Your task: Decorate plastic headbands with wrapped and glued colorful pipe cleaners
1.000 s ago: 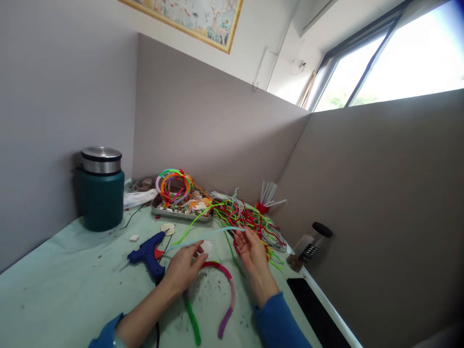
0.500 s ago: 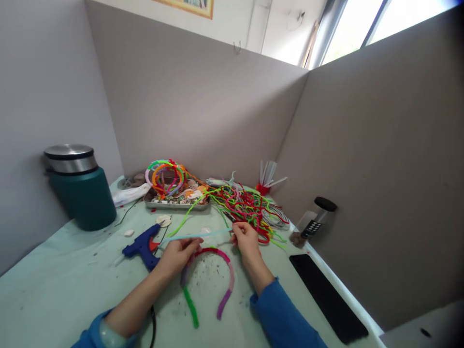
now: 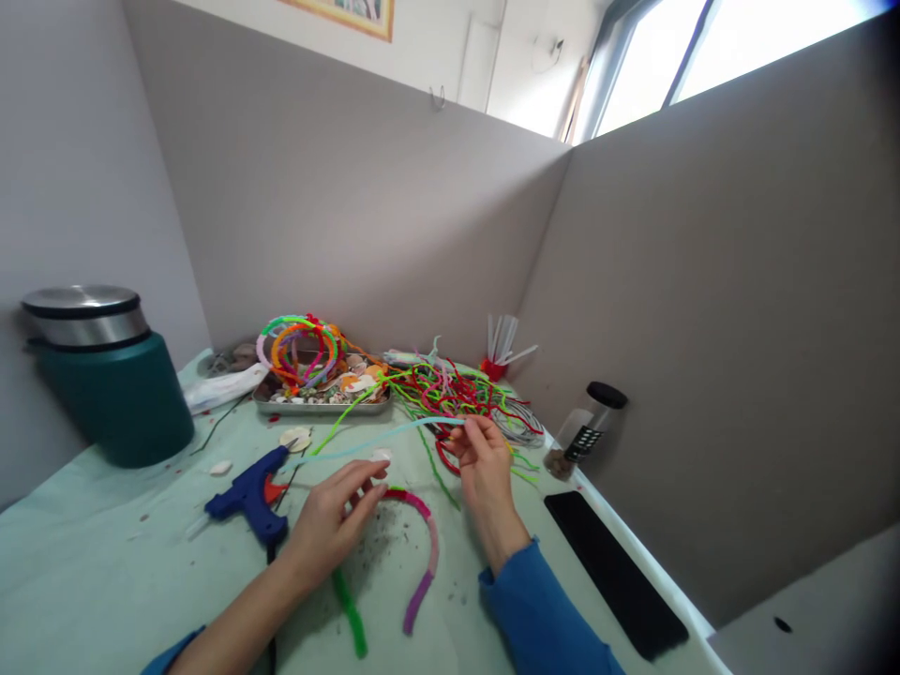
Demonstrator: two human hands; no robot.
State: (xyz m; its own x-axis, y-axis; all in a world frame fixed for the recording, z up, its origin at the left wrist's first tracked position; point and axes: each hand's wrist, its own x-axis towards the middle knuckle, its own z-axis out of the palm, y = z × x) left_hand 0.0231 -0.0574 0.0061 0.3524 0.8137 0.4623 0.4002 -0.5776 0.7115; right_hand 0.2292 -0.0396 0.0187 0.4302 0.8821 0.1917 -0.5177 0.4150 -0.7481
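My right hand (image 3: pixel 484 464) pinches one end of a light blue pipe cleaner (image 3: pixel 400 430) between thumb and fingertips. The strip runs leftward in a slight arch, its far end near the glue gun. Below it, my left hand (image 3: pixel 341 511) has its thumb and fingers apart and appears to hold nothing. A headband (image 3: pixel 433 544) wrapped in green, red, pink and purple fuzzy sections lies on the table, its upper left part hidden behind my left hand. Left of that hand rests a blue glue gun (image 3: pixel 249 497) with an orange trigger.
Behind, a metal tray (image 3: pixel 320 409) holds shells and finished colourful hoops (image 3: pixel 302 352). A tangle of pipe cleaners (image 3: pixel 457 389) lies beside it, near glue sticks (image 3: pixel 501 339). A teal flask (image 3: pixel 112 398) stands left; a clear jar (image 3: pixel 587 429) and black strip (image 3: pixel 615 574) are right.
My left hand has opened and come off the light blue pipe cleaner, which now arches from my right hand. The whole view has shifted, so things sit further left.
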